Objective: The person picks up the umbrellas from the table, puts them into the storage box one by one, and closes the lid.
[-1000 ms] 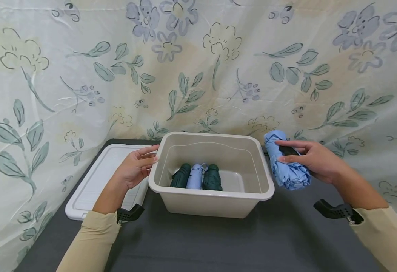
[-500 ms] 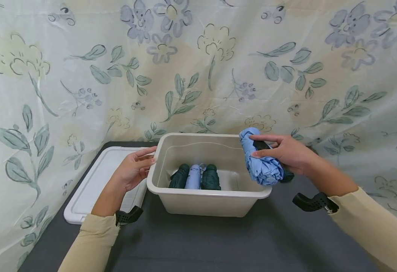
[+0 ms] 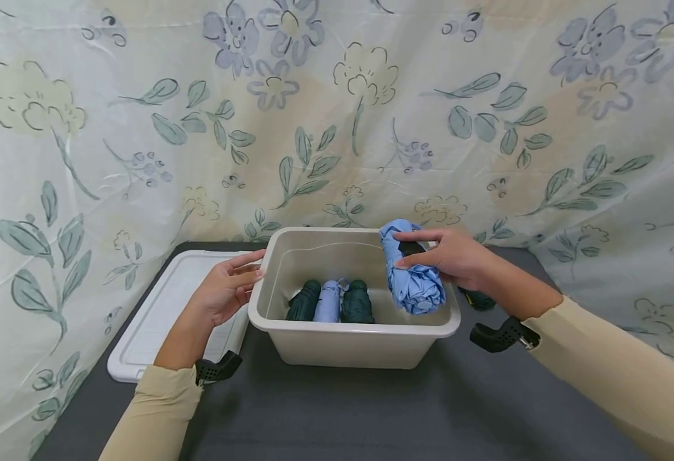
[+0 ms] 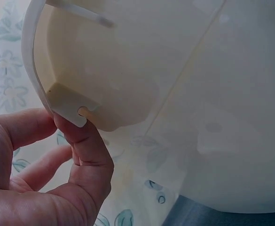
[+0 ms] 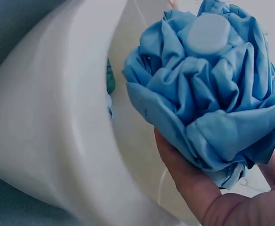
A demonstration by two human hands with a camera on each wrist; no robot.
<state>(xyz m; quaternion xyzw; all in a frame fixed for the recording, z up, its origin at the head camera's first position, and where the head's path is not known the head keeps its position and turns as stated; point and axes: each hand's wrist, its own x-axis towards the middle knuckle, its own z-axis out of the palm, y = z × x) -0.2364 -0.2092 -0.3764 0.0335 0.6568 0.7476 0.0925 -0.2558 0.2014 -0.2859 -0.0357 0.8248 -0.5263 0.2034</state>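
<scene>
My right hand [image 3: 458, 256] grips a folded blue umbrella [image 3: 412, 285], held tilted over the right end of the beige plastic bin [image 3: 345, 346]. In the right wrist view the gathered cloth and pale round end [image 5: 208, 34] of this umbrella face the camera, just inside the rim. My left hand [image 3: 224, 289] pinches the bin's left rim between thumb and finger, as the left wrist view shows at the rim's lip [image 4: 69, 113]. Inside the bin, a dark green folded umbrella [image 3: 304, 301], a light blue one [image 3: 328, 301] and another dark green one [image 3: 357, 302] lie side by side.
The white lid [image 3: 164, 314] lies flat left of the bin on the dark grey table [image 3: 337, 416]. Partly hidden behind my right wrist, a dark green item [image 3: 478, 299] rests right of the bin. A floral curtain [image 3: 337, 128] hangs behind.
My right hand has carried the blue umbrella leftward, from beside the bin to over its right end. The dark green item on the right has come into view. My left hand keeps its hold.
</scene>
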